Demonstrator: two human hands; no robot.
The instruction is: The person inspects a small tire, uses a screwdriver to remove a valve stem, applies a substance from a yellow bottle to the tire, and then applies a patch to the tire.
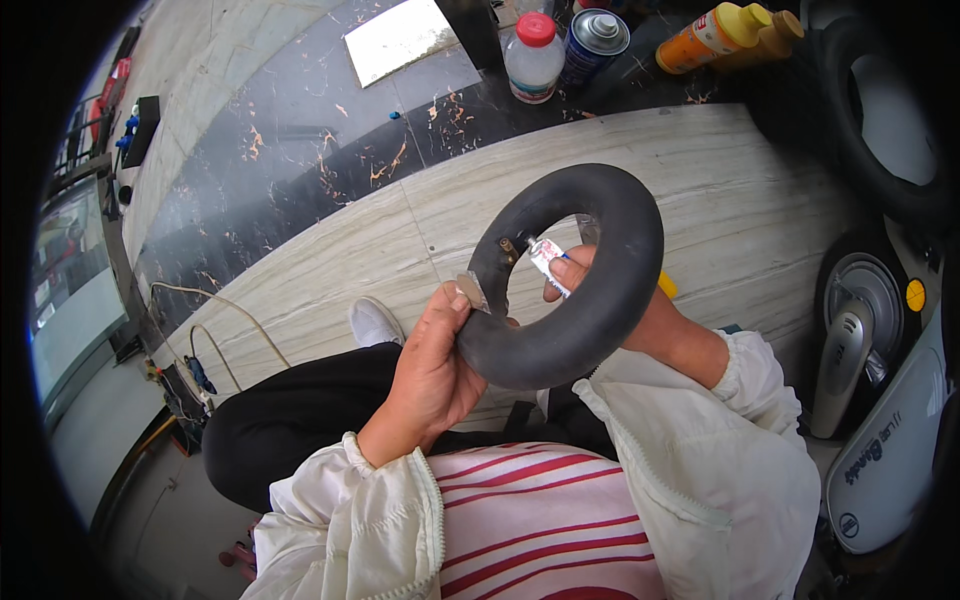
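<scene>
A black rubber inner tube (pixel 622 262), blown up into a ring, is held up in front of my chest. My left hand (pixel 430 365) grips its left side, thumb on top. Under that thumb lies a small grey-brown flat piece (pixel 472 292), perhaps sandpaper or a patch; I cannot tell which. A brass valve (pixel 507 250) sticks out of the ring's inner side. Seen through the hole, my right hand (pixel 571 272) is closed around a small white squeeze tube (pixel 549 259), its nozzle pointing at the rubber near the valve. The ring hides part of this hand.
Along the dark stone strip stand a red-capped clear jar (pixel 534 65), a spray can (pixel 597 42) and a yellow-orange bottle (pixel 700 42), with a white sheet (pixel 398 42) to their left. A tyre (pixel 838 95) and a wheel (pixel 865 300) are at right. A cable (pixel 235 306) loops at left.
</scene>
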